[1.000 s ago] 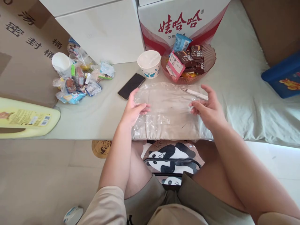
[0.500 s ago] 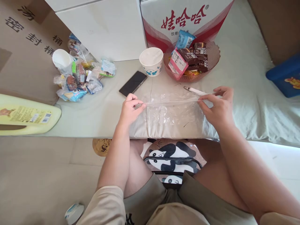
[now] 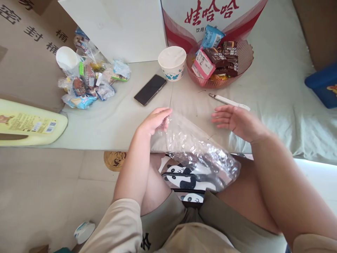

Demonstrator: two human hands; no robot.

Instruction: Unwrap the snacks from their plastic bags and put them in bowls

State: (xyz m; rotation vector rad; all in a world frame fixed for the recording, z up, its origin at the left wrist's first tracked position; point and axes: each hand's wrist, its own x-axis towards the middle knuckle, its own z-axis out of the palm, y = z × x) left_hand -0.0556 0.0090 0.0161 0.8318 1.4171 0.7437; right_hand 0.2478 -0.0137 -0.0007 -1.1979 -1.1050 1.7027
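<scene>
My left hand (image 3: 157, 119) pinches one corner of a clear plastic bag (image 3: 189, 140) near the edge of the cloth-covered surface. From that grip the bag slants down to the right, its crinkled end hanging over the edge above my lap. Nothing is in my right hand (image 3: 231, 121); its fingers are stretched out toward the left, apart from the bag. Just beyond the right hand lies a white-handled craft knife (image 3: 229, 102). A dark phone (image 3: 150, 90) rests farther back on the left.
A paper cup (image 3: 172, 65) stands beside a pink bowl (image 3: 219, 82) of wrapped snacks. Several packaged snacks (image 3: 91, 82) are heaped at left near another white cup (image 3: 67, 58). A yellow jug (image 3: 34, 123) lies at far left; white boxes (image 3: 118, 31) stand behind. A blue container (image 3: 322, 84) is at right.
My right hand has let go of its side of the bag and opened. The bag, stretched flat between both hands before, now hangs from my left hand over the edge.
</scene>
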